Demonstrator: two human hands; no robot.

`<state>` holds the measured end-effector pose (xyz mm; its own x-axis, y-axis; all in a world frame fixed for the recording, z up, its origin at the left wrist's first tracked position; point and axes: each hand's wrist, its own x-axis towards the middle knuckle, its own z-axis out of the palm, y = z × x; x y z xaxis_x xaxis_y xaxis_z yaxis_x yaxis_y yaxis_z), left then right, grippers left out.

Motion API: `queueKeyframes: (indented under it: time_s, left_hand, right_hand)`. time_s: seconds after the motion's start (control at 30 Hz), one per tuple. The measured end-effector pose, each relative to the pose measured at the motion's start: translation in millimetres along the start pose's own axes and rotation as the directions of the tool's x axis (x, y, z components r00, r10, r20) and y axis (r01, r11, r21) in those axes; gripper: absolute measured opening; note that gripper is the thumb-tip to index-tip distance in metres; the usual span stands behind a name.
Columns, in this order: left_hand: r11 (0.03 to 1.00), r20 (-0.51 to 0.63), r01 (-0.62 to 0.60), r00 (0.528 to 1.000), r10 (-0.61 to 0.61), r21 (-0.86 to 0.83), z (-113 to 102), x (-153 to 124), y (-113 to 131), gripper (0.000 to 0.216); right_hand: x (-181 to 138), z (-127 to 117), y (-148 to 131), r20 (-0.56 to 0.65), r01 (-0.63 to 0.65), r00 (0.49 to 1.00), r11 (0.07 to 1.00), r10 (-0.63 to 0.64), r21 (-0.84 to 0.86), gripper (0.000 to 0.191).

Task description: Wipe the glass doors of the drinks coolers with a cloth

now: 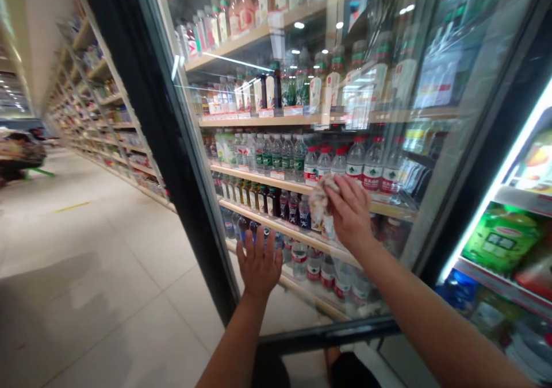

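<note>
A glass door (pixel 297 313) in a dark frame stands before me, swung open. Against its pane my right hand (pixel 351 210) presses a crumpled, pale, patterned cloth (pixel 319 201), fingers curled over it. Lower and to the left, my left hand (pixel 260 261) is spread flat on or just over the same glass, holding nothing. Rows of bottles show through the pane, among them red-capped water bottles (pixel 356 161) behind the right hand. Ceiling lights and other reflections lie over the upper glass.
Lit cooler shelves at the right hold a green package (pixel 502 238) and other goods. Long store shelves (pixel 99 89) run back along the left. A person (pixel 26 149) sits far off at the left, beyond the tiled floor (pixel 107 284).
</note>
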<state>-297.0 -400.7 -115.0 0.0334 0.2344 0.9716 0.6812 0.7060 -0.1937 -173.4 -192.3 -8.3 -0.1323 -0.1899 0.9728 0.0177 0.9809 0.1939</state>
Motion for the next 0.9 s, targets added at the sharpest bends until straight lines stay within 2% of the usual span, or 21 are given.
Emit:
queueKeyframes:
  time_s: [0.07, 0.1, 0.2, 0.27, 0.3, 0.37, 0.43, 0.5, 0.6, 0.67, 0.7, 0.77, 0.83, 0.9]
  left_hand:
    - [1.0, 0.005, -0.003, 1.0, 0.003, 0.0, 0.5, -0.7, -0.2, 0.077]
    - [1.0, 0.006, -0.005, 1.0, 0.005, -0.002, 0.7, -1.1, -0.3, 0.077]
    - [1.0, 0.006, 0.005, 1.0, -0.005, -0.015, 1.5, -2.7, -0.8, 0.078]
    - [1.0, 0.009, 0.015, 1.0, -0.015, -0.027, 2.5, -4.1, -1.1, 0.077]
    - [0.999, 0.01, 0.021, 1.0, -0.02, -0.029, 3.0, -4.6, -1.1, 0.077]
    - [0.999, 0.014, 0.027, 1.0, -0.027, -0.027, 3.6, -5.1, -0.9, 0.077]
    - [0.999, 0.016, 0.031, 0.999, -0.03, -0.021, 3.4, -4.5, -0.5, 0.078]
    - [1.0, 0.008, 0.023, 1.0, -0.022, -0.021, 2.6, -3.0, -0.4, 0.079]
    - [1.0, -0.004, 0.01, 1.0, -0.011, -0.022, 1.2, -1.1, -0.7, 0.079]
    - [1.0, -0.004, 0.005, 1.0, -0.005, -0.017, 0.7, -0.4, -1.0, 0.079]
    - [1.0, -0.004, 0.002, 1.0, -0.002, -0.015, 0.6, -0.2, -1.1, 0.079]
    - [1.0, -0.008, -0.003, 1.0, 0.003, -0.014, 0.6, 0.4, -1.0, 0.078]
    - [1.0, -0.009, -0.003, 1.0, 0.003, -0.016, 1.0, 1.0, -0.9, 0.078]
    - [1.0, -0.009, -0.002, 1.0, 0.002, -0.013, 1.6, 1.5, -1.2, 0.078]
  right_hand:
    - [-3.4, 1.5, -1.3, -0.032, -0.041, 0.999, 0.999, 0.04, -0.014, 0.048]
    - [-10.7, 2.3, -5.6, 0.004, -0.013, 1.0, 1.0, 0.013, -0.011, 0.049]
    - [-37.4, 1.7, -17.6, 0.203, 0.185, 0.96, 0.982, -0.191, 0.046, 0.047]
    - [-42.7, -2.1, -12.1, 0.256, 0.228, 0.937, 0.972, -0.236, 0.059, 0.048]
    - [-39.8, -4.8, -4.2, 0.241, 0.186, 0.952, 0.982, -0.189, 0.032, 0.051]
    - [-27.9, -9.5, 16.1, 0.129, 0.014, 0.992, 0.998, -0.006, -0.061, 0.057]
    - [-18.9, -11.7, 30.4, -0.011, -0.147, 0.989, 0.98, 0.147, -0.131, 0.063]
    - [-22.5, -10.9, 29.5, -0.053, -0.186, 0.982, 0.97, 0.18, -0.158, 0.066]
    - [-45.0, -8.6, 10.0, 0.117, 0.01, 0.993, 0.993, 0.004, -0.116, 0.063]
    - [-55.1, -9.7, 4.6, 0.234, 0.155, 0.962, 0.987, -0.141, -0.046, 0.053]
    - [-55.7, -11.2, 7.5, 0.254, 0.183, 0.952, 0.983, -0.17, -0.028, 0.05]
    - [-49.3, -15.3, 22.5, 0.204, 0.124, 0.973, 0.991, -0.111, -0.053, 0.054]
    - [-40.3, -18.7, 39.5, 0.076, -0.018, 0.997, 0.994, 0.026, -0.107, 0.063]
    - [-37.9, -19.6, 47.1, -0.013, -0.111, 0.994, 0.984, 0.11, -0.142, 0.07]
